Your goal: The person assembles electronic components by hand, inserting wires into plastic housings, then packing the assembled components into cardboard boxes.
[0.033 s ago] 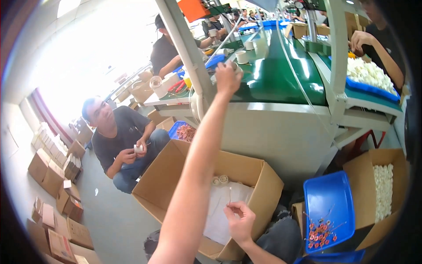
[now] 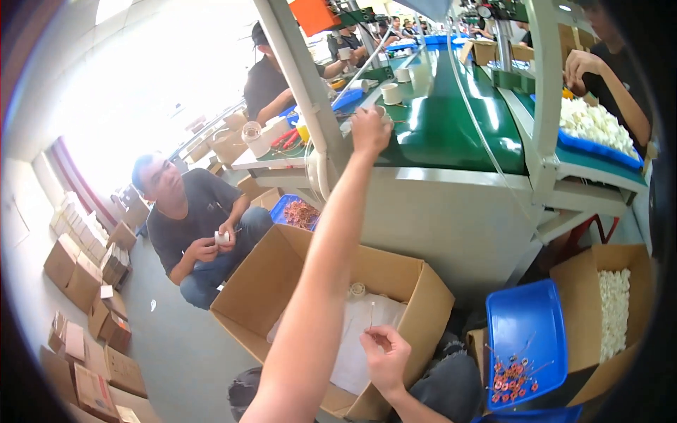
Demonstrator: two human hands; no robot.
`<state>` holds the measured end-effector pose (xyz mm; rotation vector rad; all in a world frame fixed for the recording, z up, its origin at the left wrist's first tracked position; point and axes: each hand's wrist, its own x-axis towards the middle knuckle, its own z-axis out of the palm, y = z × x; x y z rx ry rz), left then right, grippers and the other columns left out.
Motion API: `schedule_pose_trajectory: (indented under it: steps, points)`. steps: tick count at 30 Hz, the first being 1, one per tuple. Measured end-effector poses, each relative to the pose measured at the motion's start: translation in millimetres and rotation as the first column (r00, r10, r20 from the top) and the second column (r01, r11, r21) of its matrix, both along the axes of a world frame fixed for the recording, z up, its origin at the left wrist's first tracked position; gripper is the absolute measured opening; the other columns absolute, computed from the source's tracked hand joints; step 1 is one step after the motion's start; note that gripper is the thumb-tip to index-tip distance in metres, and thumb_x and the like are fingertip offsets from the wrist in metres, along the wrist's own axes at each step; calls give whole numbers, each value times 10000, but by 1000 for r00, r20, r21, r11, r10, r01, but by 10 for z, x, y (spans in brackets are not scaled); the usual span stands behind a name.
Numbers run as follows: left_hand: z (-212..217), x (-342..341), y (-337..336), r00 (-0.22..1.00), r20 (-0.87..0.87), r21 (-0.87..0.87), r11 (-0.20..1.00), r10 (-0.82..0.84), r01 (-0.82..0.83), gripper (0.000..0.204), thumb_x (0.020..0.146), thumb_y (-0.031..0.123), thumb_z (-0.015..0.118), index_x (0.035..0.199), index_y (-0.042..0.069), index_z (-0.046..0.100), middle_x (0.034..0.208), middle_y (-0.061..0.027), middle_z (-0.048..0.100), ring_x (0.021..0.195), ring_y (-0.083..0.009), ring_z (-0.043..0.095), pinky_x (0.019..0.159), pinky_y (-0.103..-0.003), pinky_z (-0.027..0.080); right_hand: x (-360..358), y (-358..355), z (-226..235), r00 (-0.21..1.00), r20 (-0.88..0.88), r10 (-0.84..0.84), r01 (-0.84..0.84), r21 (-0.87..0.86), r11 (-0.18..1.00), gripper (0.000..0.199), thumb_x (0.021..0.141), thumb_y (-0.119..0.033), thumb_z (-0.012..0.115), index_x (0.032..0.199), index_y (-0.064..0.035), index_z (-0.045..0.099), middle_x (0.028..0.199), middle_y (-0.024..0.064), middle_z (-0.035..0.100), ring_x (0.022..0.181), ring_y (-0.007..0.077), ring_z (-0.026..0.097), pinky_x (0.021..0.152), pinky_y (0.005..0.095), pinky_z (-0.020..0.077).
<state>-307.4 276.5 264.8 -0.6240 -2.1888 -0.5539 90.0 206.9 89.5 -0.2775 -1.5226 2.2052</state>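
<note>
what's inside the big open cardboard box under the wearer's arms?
The cardboard box holds white sheets and a small pale spool-like part. The left forearm and right hand cover the rest of its floor.

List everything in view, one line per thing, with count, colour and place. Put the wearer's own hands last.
conveyor belt: one, green, upper middle
open cardboard box: one, brown, centre floor
blue tray: one, lower right, holding small red parts
box of white pieces: one, brown, right
crouching person: one, dark shirt, left
stacked cartons: several, brown, far left
left hand: reaching onto the belt edge
right hand: over the open box, pinching a thin wire
</note>
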Motion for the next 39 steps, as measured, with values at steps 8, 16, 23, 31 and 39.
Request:
schedule_pose_trajectory:
  steps: [8, 16, 23, 31, 39]
  points:
    - [-173, 490, -45, 904, -410, 140, 972, -119, 191, 664, 806, 159, 756, 1353, -16, 423, 1132, -229, 559, 1036, -394, 540, 937, -480, 430, -33, 149, -78, 1000, 19, 20, -16, -191, 981, 72, 845, 25, 691, 903, 39, 650, 824, 63, 670, 725, 107, 634, 677, 229, 518]
    - [-1401, 1305, -2324, 877, 271, -457, 855, 397, -246, 508, 911, 190, 514, 1394, 76, 407, 794, -169, 684, 687, -361, 678, 609, -499, 536, -47, 116, 32, 999, 6, 49, -47, -187, 981, 72, 854, 14, 691, 908, 36, 650, 811, 64, 677, 724, 97, 645, 666, 219, 511]
    - [-1071, 787, -3188, 644, 499, -410, 812, 581, -415, 623, 872, 96, 513, 1463, 14, 331, 1098, -293, 649, 1043, -429, 643, 882, -525, 505, -93, -38, -50, 997, 3, 81, -80, -133, 988, 54, 857, 22, 673, 900, 28, 641, 778, 49, 654, 668, 102, 630, 630, 239, 530]
    - [-1095, 842, -3285, 601, 591, -418, 841, 539, -344, 568, 866, 95, 494, 1426, 77, 399, 1166, -307, 613, 1090, -430, 617, 925, -516, 488, -70, -100, -113, 992, 22, 123, -120, -105, 987, 58, 859, 21, 673, 907, 28, 641, 787, 52, 654, 675, 107, 633, 631, 243, 532]
    - [-2652, 1519, -3399, 493, 645, -757, 576, 584, 309, 442, 843, 66, 566, 1280, 133, 568, 1145, -178, 672, 1086, -328, 648, 883, -466, 539, -56, -89, -64, 984, 37, 173, -164, -178, 970, 91, 848, -3, 704, 919, 36, 662, 802, 48, 673, 701, 87, 636, 646, 215, 513]
